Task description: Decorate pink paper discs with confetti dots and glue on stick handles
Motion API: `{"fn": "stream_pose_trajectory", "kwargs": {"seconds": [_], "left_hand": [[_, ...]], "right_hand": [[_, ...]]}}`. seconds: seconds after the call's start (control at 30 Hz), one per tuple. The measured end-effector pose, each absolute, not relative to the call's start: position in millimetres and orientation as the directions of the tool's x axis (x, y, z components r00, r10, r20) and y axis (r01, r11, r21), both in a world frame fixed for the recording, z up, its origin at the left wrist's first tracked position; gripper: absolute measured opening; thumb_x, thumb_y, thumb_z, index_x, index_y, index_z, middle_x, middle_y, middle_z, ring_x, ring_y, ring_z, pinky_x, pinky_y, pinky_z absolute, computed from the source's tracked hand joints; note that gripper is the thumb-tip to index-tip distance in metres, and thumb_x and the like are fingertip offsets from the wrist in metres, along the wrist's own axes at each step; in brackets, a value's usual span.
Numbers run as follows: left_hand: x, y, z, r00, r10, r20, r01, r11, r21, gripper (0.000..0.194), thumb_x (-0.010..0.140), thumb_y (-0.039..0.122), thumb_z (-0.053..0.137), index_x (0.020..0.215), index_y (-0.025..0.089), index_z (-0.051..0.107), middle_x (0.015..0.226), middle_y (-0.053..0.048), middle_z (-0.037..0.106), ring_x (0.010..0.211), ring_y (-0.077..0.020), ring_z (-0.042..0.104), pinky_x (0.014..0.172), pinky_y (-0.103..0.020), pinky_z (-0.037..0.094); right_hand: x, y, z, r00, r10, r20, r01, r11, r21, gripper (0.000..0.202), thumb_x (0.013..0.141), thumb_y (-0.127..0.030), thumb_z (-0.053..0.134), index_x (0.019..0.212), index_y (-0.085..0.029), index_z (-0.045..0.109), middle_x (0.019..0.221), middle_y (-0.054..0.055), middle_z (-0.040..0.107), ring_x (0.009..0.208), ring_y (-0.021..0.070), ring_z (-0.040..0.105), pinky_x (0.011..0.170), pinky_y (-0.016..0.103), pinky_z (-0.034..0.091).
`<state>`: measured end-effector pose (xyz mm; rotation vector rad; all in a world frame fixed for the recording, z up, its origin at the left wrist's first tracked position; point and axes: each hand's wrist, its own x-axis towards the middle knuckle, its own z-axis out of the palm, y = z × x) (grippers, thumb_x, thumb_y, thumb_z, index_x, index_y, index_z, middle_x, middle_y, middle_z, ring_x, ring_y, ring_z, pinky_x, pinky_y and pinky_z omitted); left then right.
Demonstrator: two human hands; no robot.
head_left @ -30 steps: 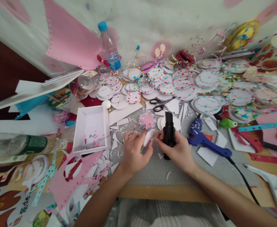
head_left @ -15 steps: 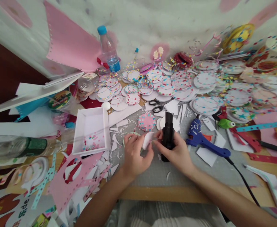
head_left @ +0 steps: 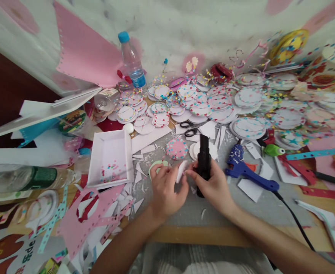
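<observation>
Between the fingers of my left hand (head_left: 167, 186) is a small white paper disc (head_left: 181, 171), tilted nearly edge-on. My right hand (head_left: 217, 186) is wrapped round a black tool (head_left: 204, 158) that stands upright, and its thumb and fingertips are at the disc's right edge. Behind my hands lies a pink disc with blue dots round its rim (head_left: 177, 148). White discs (head_left: 195, 150) rest partly behind the black tool. A pale green disc (head_left: 155, 167) shows behind my left fingers.
To the left stands a white box (head_left: 129, 156) with confetti. Black scissors (head_left: 190, 132) lie behind. At right is a blue glue gun (head_left: 253, 177) with a cord. Piles of decorated discs (head_left: 247, 98) line the back beside a water bottle (head_left: 133, 62). Paper scraps surround the mat.
The white disc has turned more edge-on and shifted slightly right with my left hand. More of the pale green disc shows. My right hand still holds the black tool.
</observation>
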<state>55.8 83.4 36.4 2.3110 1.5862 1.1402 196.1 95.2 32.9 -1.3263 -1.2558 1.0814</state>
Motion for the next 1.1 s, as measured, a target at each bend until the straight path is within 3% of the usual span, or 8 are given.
{"fn": "stream_pose_trajectory", "kwargs": {"seconds": [0.2,0.43,0.6,0.77,1.0,1.1], "left_hand": [[61,78,35,0.156,0.820,0.551,0.783,-0.443,0.437,0.029,0.078,0.013,0.060,0.107,0.018,0.056,0.079,-0.003,0.069,0.073,-0.0191,0.059,0.090,-0.044,0.040],[60,77,34,0.090,0.886,0.454,0.715,-0.375,0.590,0.018,0.081,0.017,0.058,0.099,0.017,0.057,0.078,-0.003,0.065,0.074,-0.0176,0.057,0.088,-0.042,0.041],[59,78,34,0.059,0.882,0.467,0.671,-0.381,0.636,0.015,0.081,0.017,0.059,0.096,0.017,0.057,0.080,-0.003,0.065,0.077,-0.0178,0.057,0.089,-0.041,0.042],[54,87,30,-0.059,0.928,0.369,0.646,-0.246,0.722,0.005,0.084,0.023,0.058,0.083,0.018,0.061,0.073,-0.003,0.062,0.075,-0.0184,0.056,0.079,-0.036,0.046],[49,88,25,-0.113,0.963,0.243,0.473,-0.163,0.866,0.016,0.087,0.026,0.057,0.099,0.018,0.063,0.095,-0.008,0.065,0.091,-0.0214,0.060,0.074,-0.031,0.049],[48,88,26,-0.055,0.958,0.280,0.475,-0.222,0.851,0.016,0.088,0.024,0.053,0.101,0.018,0.062,0.096,-0.008,0.065,0.094,-0.0213,0.059,0.079,-0.032,0.049]], "right_hand": [[195,91,33,0.088,0.996,0.005,0.139,-0.008,-0.990,0.019,0.078,-0.030,0.068,0.084,-0.023,0.052,0.077,0.000,0.060,0.071,0.0165,0.057,0.068,0.030,0.048],[197,93,35,0.070,0.997,-0.039,0.074,-0.044,-0.996,0.019,0.075,-0.030,0.069,0.081,-0.022,0.052,0.074,0.000,0.059,0.067,0.0161,0.057,0.063,0.029,0.048],[195,92,34,0.070,0.997,-0.044,0.043,-0.047,-0.998,0.022,0.075,-0.032,0.069,0.082,-0.022,0.052,0.074,0.000,0.059,0.068,0.0157,0.057,0.063,0.028,0.048],[191,84,40,-0.050,0.997,-0.051,0.000,-0.051,-0.999,0.021,0.076,-0.033,0.069,0.079,-0.021,0.052,0.072,-0.001,0.058,0.066,0.0146,0.055,0.061,0.027,0.047],[200,92,40,0.020,0.995,-0.094,-0.066,-0.092,-0.994,0.021,0.080,-0.035,0.066,0.086,-0.022,0.050,0.087,0.000,0.059,0.055,0.0091,0.047,0.051,0.025,0.041],[199,93,35,-0.006,0.993,-0.119,-0.008,-0.119,-0.993,0.023,0.080,-0.039,0.066,0.086,-0.021,0.052,0.084,0.001,0.060,0.053,0.0090,0.046,0.050,0.025,0.041]]}}
